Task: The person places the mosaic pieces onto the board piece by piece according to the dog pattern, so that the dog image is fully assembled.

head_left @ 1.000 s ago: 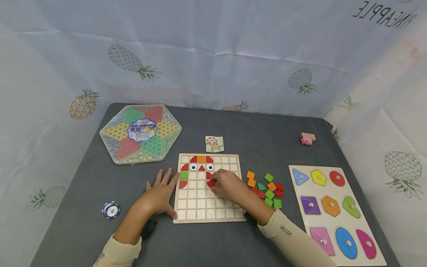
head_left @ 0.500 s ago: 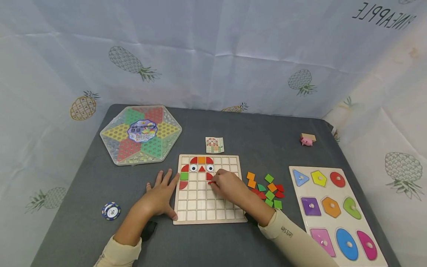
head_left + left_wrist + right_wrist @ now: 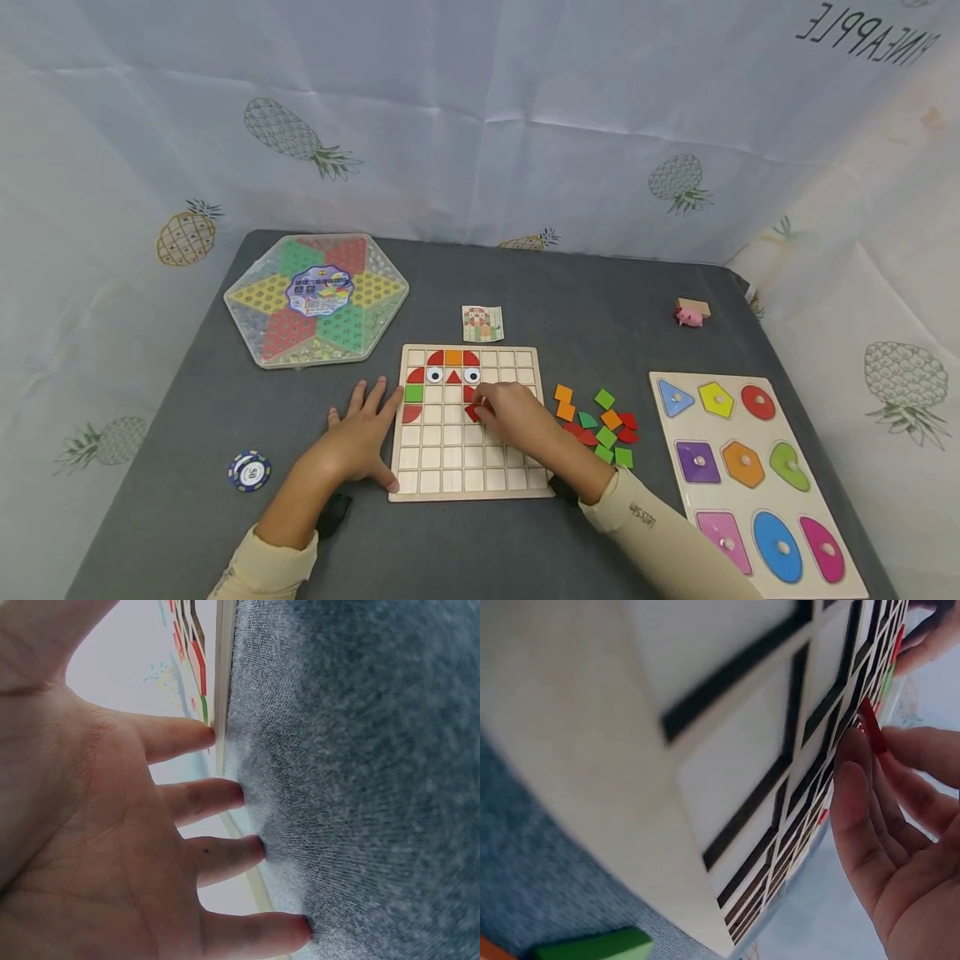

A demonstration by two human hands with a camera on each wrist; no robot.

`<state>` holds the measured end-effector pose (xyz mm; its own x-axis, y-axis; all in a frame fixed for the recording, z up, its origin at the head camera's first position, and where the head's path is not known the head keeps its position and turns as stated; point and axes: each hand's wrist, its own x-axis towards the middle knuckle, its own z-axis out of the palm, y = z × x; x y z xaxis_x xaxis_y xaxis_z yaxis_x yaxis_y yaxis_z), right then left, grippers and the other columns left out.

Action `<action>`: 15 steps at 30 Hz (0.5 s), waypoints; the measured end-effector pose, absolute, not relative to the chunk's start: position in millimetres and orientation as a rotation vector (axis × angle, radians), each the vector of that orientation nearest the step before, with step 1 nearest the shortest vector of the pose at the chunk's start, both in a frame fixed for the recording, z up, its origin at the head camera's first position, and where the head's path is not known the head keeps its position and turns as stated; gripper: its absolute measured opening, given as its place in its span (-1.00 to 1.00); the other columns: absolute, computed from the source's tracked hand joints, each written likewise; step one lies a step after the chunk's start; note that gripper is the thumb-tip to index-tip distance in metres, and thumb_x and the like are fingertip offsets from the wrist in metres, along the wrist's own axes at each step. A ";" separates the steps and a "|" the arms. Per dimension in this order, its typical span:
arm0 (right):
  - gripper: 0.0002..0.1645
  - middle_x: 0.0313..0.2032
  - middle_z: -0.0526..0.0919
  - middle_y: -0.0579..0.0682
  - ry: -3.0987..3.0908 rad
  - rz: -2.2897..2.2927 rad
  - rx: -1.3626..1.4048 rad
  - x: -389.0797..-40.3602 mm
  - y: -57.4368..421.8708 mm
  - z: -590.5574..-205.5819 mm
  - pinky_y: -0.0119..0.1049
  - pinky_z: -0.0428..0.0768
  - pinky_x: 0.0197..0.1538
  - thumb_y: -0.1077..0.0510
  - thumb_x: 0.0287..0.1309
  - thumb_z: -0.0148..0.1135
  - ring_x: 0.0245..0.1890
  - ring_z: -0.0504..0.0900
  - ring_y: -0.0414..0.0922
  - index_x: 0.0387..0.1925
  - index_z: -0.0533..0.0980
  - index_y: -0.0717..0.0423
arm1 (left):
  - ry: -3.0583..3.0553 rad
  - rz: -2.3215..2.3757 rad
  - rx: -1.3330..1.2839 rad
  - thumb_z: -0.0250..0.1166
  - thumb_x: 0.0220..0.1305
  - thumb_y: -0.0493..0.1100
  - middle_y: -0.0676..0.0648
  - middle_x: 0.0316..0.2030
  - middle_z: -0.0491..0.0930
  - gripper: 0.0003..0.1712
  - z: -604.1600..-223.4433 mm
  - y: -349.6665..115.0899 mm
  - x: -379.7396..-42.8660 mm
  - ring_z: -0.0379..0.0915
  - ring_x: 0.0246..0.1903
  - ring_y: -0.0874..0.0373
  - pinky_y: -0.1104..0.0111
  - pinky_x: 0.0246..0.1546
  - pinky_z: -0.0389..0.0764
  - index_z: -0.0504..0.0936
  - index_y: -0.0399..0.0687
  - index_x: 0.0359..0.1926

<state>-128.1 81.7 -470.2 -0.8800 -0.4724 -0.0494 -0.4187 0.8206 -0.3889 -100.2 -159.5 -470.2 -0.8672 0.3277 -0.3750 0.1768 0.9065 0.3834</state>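
Note:
A wooden grid board (image 3: 450,458) lies in the middle of the table, with red, orange and green tiles and two eye tiles set in its upper left cells. My right hand (image 3: 517,414) is over the board and pinches a red tile (image 3: 871,726) between thumb and fingertips. In the head view that tile sits tilted at a cell just below another red piece. My left hand (image 3: 352,437) is spread flat at the board's left edge, thumb at the lower left corner. Its fingertips (image 3: 251,847) press on the grey cloth beside the edge.
Loose orange, green and red tiles (image 3: 606,436) lie right of the board. A small pattern card (image 3: 482,324) is behind it. A hexagonal game box (image 3: 315,302), poker chips (image 3: 249,472), a knobbed shape puzzle (image 3: 678,421) and a pink pig figure (image 3: 688,316) stand around.
The right fingers have shifted slightly on the board and the red tile has turned in their pinch. The left hand has stayed in place.

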 end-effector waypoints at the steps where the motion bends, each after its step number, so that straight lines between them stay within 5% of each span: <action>1: -0.87 -0.54 0.54 -0.21 2.847 -0.562 -0.708 -127.7 82.0 -469.7 -0.49 0.40 -0.48 0.14 0.05 0.26 -0.60 0.40 -0.30 -0.30 0.59 0.01 | 2.629 0.473 0.366 0.61 -0.64 0.13 -0.31 0.37 -0.20 0.51 -470.0 -159.4 -100.1 -0.42 0.32 -0.33 -0.42 -0.03 -0.11 -0.05 -0.09 0.40; 8: -0.80 -0.42 0.62 -0.13 2.845 -0.503 -0.772 -127.9 83.5 -467.0 -0.45 0.49 -0.36 0.15 -0.04 0.33 -0.49 0.46 -0.29 -0.29 0.60 0.06 | 2.630 0.469 0.362 0.61 -0.63 0.12 -0.30 0.37 -0.20 0.51 -468.6 -158.8 -100.0 -0.42 0.32 -0.33 -0.42 -0.02 -0.11 -0.06 -0.08 0.40; 15: -0.83 -0.54 0.54 -0.16 2.871 -0.446 -0.819 -127.0 79.9 -466.9 -0.46 0.44 -0.44 0.09 -0.03 0.32 -0.56 0.41 -0.28 -0.39 0.57 0.07 | 2.625 0.481 0.356 0.62 -0.64 0.11 -0.31 0.37 -0.19 0.51 -467.2 -159.1 -98.5 -0.42 0.32 -0.34 -0.43 -0.03 -0.12 -0.04 -0.09 0.39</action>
<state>-127.0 79.9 -466.9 -0.8460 -0.5319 -0.0365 -0.4957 0.8099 -0.3134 -98.5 -159.1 -467.2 -0.8673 0.3225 -0.3791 0.1673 0.9062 0.3883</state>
